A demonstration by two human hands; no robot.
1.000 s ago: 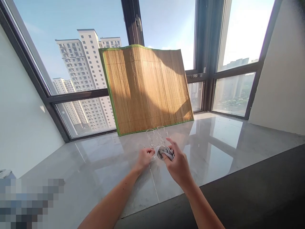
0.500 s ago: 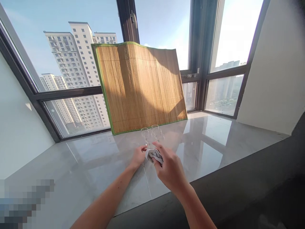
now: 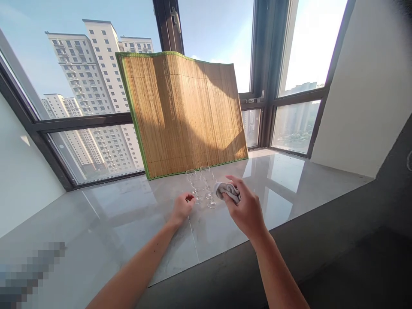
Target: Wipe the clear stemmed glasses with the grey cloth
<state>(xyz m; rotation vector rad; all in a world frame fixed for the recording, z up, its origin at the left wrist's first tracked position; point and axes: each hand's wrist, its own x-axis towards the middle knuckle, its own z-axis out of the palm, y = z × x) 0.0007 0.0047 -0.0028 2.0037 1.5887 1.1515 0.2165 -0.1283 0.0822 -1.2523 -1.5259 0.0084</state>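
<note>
While pale tower blocks (image 3: 96, 64) stand outside the window at far left, your left forearm reaches up across the grey tiled ledge (image 3: 128, 223). Your left hand (image 3: 183, 207) is low on the ledge, its fingers curled in narrowly just beside the foot of a clear stemmed glass (image 3: 192, 180); you cannot tell from this view whether they touch it. Behind, a bamboo mat (image 3: 185, 116) with green edging leans against the window frame, its lower edge on the ledge, shadow falling across its slats. To the right of that glass, another stemmed glass (image 3: 207, 177) stands upright near it, between your two hands; the clear outlines overlap, so you cannot tell exactly how many are grouped there. Next comes a bunched grey cloth (image 3: 228, 192), gripped by your right hand (image 3: 247, 209), the index finger extended above it. Farthest right, a white wall (image 3: 350, 107) meets the ledge.
</note>
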